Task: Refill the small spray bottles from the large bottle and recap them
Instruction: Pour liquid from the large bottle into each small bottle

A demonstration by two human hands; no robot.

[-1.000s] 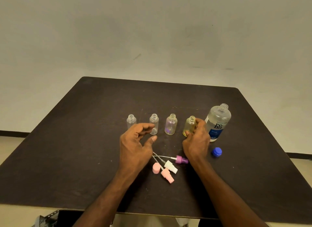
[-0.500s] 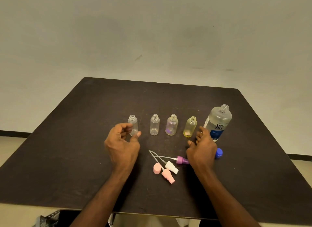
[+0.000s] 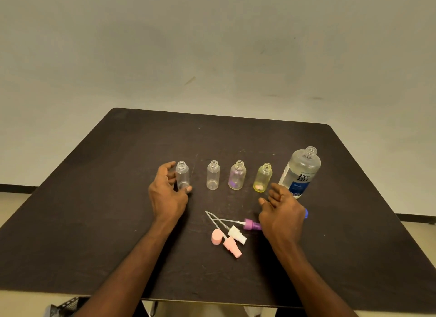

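Four small uncapped bottles stand in a row on the dark table (image 3: 99, 198): clear (image 3: 182, 175), clear (image 3: 213, 175), purple-tinted (image 3: 237, 176) and yellow-tinted (image 3: 262, 178). To their right the large clear bottle (image 3: 302, 172) with a blue label stands upright, also uncapped. My left hand (image 3: 166, 194) wraps the leftmost clear bottle, fingers behind it and thumb at its base. My right hand (image 3: 282, 213) hovers with fingers apart just before the large bottle, holding nothing. It partly hides the blue cap (image 3: 306, 214).
Loose spray tops lie between my hands: a purple one (image 3: 251, 224) with a long tube, a white one (image 3: 237, 234), a pink one (image 3: 232, 247) and a pink cap (image 3: 216, 237). A grey wall rises behind the table. A dark mesh basket (image 3: 68, 306) shows below the near edge.
My left hand moved left from the second bottle to the leftmost one and closed around it. My right hand let go of the yellow bottle and drew back toward the large bottle.
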